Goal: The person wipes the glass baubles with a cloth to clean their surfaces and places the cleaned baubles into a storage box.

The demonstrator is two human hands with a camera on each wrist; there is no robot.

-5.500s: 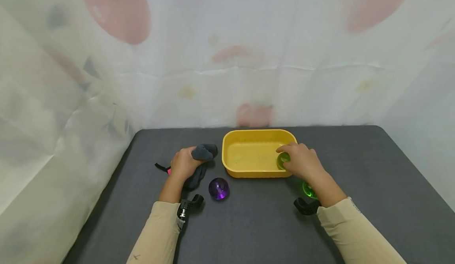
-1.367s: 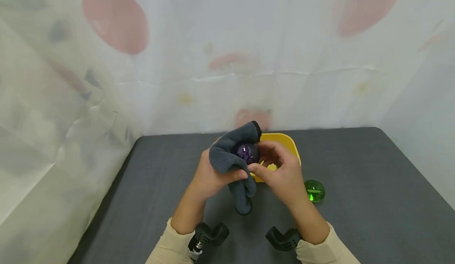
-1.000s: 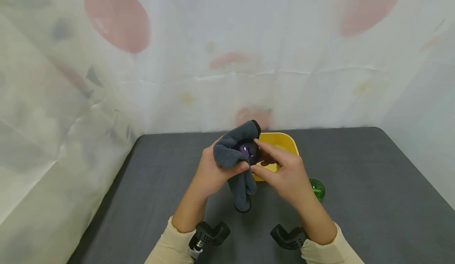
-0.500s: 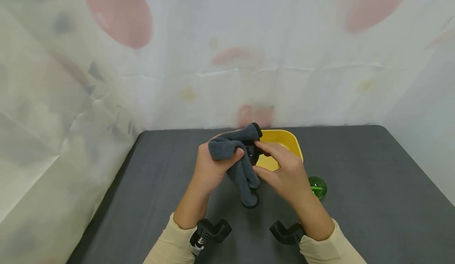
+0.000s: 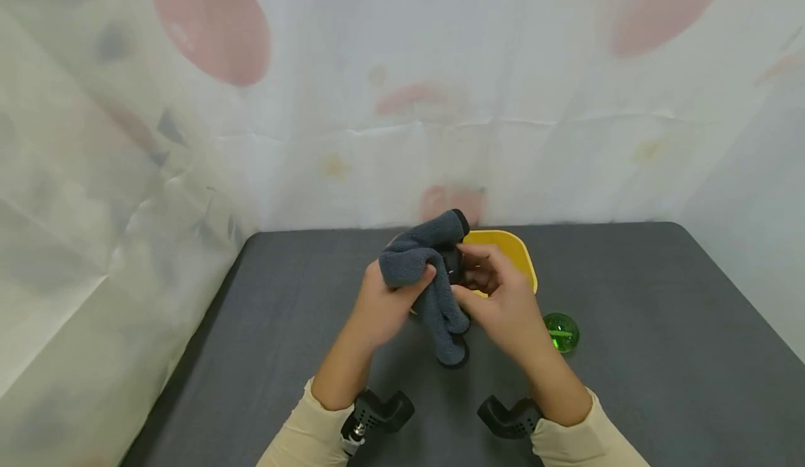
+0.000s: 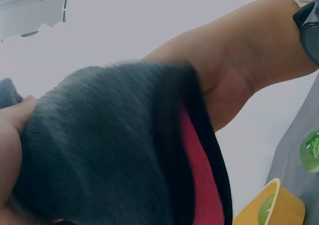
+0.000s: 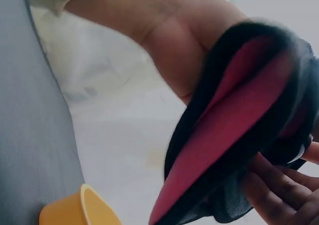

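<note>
In the head view both hands are raised over the table in front of the yellow tub (image 5: 519, 252). My left hand (image 5: 391, 300) grips a grey cloth (image 5: 418, 257) with a black edge; its tail hangs down to the table. The wrist views show the cloth's (image 6: 109, 145) red inner side (image 7: 249, 125). My right hand (image 5: 498, 300) curls its fingers round a dark round thing (image 5: 454, 266) pressed against the cloth, which matches the purple ball of the earlier frames; the cloth hides most of it.
A green ball (image 5: 562, 332) lies on the dark grey table (image 5: 629, 369) right of my right wrist. Another green ball (image 6: 265, 215) sits in the tub (image 6: 279, 205). A printed curtain (image 5: 402, 103) closes the back and left sides.
The purple ball, plain to see a second ago, is now nearly covered by the cloth. My left hand has shifted its grip on the cloth while the right keeps hold of the ball.
</note>
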